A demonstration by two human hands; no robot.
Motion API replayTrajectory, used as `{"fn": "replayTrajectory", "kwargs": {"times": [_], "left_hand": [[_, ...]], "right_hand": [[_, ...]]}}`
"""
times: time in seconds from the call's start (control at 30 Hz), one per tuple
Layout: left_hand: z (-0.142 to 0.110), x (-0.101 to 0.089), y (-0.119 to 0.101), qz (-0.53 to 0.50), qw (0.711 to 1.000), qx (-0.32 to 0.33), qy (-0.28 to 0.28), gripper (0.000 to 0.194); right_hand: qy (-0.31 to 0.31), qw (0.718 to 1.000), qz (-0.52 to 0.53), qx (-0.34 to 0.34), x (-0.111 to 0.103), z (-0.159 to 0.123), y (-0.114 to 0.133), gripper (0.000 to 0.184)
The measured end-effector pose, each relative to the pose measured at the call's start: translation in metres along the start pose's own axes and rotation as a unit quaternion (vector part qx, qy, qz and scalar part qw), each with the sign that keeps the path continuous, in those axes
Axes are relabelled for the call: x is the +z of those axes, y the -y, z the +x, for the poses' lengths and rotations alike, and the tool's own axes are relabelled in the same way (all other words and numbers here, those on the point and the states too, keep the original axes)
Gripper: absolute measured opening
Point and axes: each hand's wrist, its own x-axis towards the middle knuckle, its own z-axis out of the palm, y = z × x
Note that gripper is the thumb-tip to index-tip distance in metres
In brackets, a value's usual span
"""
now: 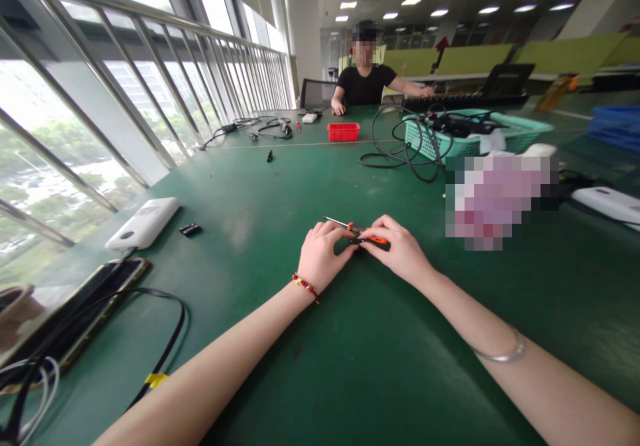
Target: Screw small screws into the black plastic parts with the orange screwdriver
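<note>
Both my hands meet at the middle of the green table (pixel 350 366). My right hand (pixel 400 249) is closed round a small screwdriver (pixel 356 229) with an orange handle, whose metal shaft points up and to the left. My left hand (pixel 323 256) has its fingers curled and pinched on a small dark part (pixel 351 245) lying between the two hands; most of that part is hidden. A red bead bracelet is on my left wrist and a silver bangle on my right forearm.
A white box (pixel 143 223) and a small black piece (pixel 191 229) lie to the left, a phone (pixel 75 316) and black cables at the near left. Farther back are a red tray (pixel 343 131), a teal basket (pixel 475 136) with cables, and a seated person (pixel 367 83).
</note>
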Motion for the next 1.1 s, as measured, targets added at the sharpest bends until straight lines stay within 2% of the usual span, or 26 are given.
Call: {"fn": "replayTrajectory", "kwargs": {"times": [0.13,0.33,0.5,0.63,0.83,1.1], "left_hand": [[0.001,-0.002,0.001,-0.041,0.999,-0.003,-0.018,0.007],[-0.001,-0.004,-0.002,-0.044,0.997,0.021,-0.055,0.007],[-0.002,-0.008,0.000,-0.009,0.992,0.037,-0.117,0.008],[0.001,-0.015,0.010,0.045,0.984,0.034,-0.167,0.007],[0.003,-0.018,0.017,0.078,0.986,0.024,-0.145,0.005],[-0.001,-0.014,0.004,0.054,0.994,0.037,-0.083,0.006]], "right_hand": [[-0.011,1.000,0.011,-0.010,-0.001,0.000,0.000,0.014],[-0.021,0.999,0.033,-0.027,-0.001,-0.001,0.001,0.015],[-0.041,0.998,0.051,-0.016,-0.002,0.000,0.001,0.020],[-0.045,0.999,0.015,0.010,-0.003,0.001,-0.008,0.018],[-0.021,0.997,-0.063,0.035,0.001,0.001,-0.023,0.018],[-0.039,0.998,-0.050,0.001,-0.001,0.002,-0.019,0.019]]}}
